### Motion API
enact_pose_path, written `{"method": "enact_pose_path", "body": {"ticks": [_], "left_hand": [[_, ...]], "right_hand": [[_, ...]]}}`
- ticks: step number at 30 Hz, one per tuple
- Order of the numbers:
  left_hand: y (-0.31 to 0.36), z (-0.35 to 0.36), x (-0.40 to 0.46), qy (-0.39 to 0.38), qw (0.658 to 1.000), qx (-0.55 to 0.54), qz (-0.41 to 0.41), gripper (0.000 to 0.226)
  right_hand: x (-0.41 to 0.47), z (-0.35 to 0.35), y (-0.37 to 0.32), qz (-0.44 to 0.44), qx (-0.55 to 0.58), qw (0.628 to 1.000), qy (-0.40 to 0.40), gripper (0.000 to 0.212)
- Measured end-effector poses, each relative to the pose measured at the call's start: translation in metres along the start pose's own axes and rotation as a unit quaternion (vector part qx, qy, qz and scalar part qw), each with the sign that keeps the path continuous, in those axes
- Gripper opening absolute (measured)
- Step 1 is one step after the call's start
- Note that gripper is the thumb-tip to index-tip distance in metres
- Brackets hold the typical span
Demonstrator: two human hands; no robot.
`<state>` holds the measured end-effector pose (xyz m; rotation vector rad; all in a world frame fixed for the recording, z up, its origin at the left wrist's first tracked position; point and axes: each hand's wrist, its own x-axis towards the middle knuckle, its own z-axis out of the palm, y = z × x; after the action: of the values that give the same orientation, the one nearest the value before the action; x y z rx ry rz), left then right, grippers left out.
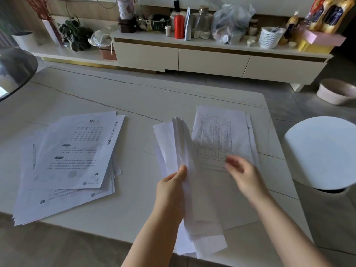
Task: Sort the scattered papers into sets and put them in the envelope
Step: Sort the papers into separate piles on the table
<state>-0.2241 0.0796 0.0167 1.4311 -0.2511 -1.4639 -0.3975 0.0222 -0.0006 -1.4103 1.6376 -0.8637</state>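
Held stack point(185, 170) stands on edge at 6 o'clock, left hand point(169, 191) pinching its side. Right hand point(244, 172), fingers loose and blurred, hovers over the table-form pile point(221, 135) at 3 o'clock; worksheet pile point(73, 155) lies at 9. Best peel one sheet, check its print, then drop it squarely. No envelope shows.

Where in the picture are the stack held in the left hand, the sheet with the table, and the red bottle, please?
held stack point(183, 143): head view, its upper sheets.
table sheet point(217, 135): head view, the printed grid.
red bottle point(179, 26): head view, mid-body.
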Motion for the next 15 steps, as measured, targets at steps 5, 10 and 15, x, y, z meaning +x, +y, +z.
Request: {"method": "enact_pose_path", "body": {"ticks": [5,10,15], "left_hand": [[-0.008,0.006,-0.011,-0.002,1.000,0.020,-0.011,0.028],[-0.009,0.003,-0.014,0.020,0.999,0.029,0.005,0.023],[-0.006,-0.007,-0.008,0.041,0.999,0.029,0.015,0.024]], "right_hand": [[-0.061,0.002,-0.030,0.091,0.133,0.973,-0.166,0.025],[-0.065,-0.017,-0.004,0.098,-0.046,0.993,-0.038,0.009],[-0.057,-0.026,0.011,0.079,-0.189,0.978,0.028,0.028]]}}
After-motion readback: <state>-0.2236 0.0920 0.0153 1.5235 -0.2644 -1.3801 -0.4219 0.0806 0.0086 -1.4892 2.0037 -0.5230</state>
